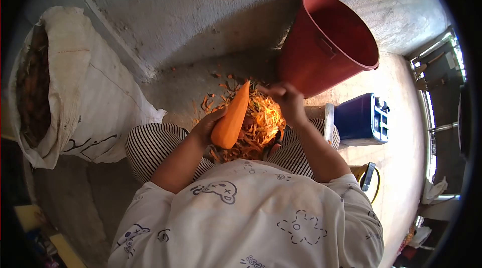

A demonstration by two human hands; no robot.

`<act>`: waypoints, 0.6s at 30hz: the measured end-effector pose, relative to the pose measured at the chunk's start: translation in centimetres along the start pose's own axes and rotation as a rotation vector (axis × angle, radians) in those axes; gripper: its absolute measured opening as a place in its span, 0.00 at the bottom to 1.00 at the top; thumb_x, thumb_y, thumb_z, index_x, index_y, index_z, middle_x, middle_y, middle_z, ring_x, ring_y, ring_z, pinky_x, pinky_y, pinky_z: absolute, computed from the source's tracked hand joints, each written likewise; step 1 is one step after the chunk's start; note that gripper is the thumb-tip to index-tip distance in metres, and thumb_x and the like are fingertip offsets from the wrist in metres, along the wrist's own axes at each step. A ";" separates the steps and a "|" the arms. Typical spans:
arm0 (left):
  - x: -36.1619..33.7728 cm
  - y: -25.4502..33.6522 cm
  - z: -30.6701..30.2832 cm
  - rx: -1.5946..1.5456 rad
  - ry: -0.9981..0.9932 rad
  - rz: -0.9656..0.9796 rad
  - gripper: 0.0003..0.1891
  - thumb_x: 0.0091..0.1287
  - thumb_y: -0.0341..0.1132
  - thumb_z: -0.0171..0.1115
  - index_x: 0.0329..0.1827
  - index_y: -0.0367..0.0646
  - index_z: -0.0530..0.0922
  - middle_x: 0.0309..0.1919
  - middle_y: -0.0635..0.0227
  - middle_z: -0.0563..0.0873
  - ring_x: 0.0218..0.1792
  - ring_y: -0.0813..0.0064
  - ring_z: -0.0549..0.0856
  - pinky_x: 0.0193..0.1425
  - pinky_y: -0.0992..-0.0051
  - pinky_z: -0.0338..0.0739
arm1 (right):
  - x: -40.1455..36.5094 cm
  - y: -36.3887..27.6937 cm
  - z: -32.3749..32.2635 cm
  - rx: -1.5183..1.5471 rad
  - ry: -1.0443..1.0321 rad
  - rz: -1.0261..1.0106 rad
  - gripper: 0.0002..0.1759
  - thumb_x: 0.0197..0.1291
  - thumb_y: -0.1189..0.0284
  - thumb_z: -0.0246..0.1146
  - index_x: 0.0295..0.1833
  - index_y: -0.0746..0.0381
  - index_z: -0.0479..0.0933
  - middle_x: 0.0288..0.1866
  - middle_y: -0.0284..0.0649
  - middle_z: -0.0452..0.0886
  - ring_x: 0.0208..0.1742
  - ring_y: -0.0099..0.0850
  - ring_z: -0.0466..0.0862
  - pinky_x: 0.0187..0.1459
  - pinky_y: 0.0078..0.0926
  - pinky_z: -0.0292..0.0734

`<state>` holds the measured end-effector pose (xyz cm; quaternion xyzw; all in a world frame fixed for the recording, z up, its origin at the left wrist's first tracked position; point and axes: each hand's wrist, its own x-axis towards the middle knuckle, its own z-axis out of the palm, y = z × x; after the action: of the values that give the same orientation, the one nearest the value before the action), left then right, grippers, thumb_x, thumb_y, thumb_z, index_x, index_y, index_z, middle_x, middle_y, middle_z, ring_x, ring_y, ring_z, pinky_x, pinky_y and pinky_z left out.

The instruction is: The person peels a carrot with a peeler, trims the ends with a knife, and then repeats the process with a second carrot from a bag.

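Note:
A large peeled carrot (232,120) is gripped near its thick end by my left hand (207,125), its narrow tip pointing up and away from me. To the right of the tip, my right hand (287,98) is closed and slightly smeared. Something thin and dark seems to stick out of it toward the carrot, too blurred to name. Below both hands, between my knees, lies a heap of orange carrot peelings (263,122), with loose scraps scattered on the floor around it.
A tall red bucket (306,52) stands by the wall, ahead to the right. On the left leans an open white sack (95,82) with brownish-orange contents, probably carrots. A blue jerrycan (354,116) is on the right, with a dark-handled object (368,176) nearer me.

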<state>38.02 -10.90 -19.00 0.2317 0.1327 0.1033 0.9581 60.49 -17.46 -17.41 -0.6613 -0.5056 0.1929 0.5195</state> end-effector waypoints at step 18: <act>0.7 0.4 2.7 0.478 -0.104 -0.010 0.31 0.48 0.44 0.63 0.49 0.28 0.66 0.32 0.51 0.79 0.36 0.58 0.80 0.44 0.68 0.74 | -11.3 -1.8 -13.7 -0.839 -0.078 0.598 0.30 0.32 0.59 0.70 0.40 0.64 0.66 0.32 0.50 0.76 0.37 0.44 0.77 0.38 0.35 0.71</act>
<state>39.43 -11.50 -16.67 0.4560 0.1050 0.0523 0.8822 65.64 -34.10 -13.55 -0.9206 -0.3475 0.1380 0.1126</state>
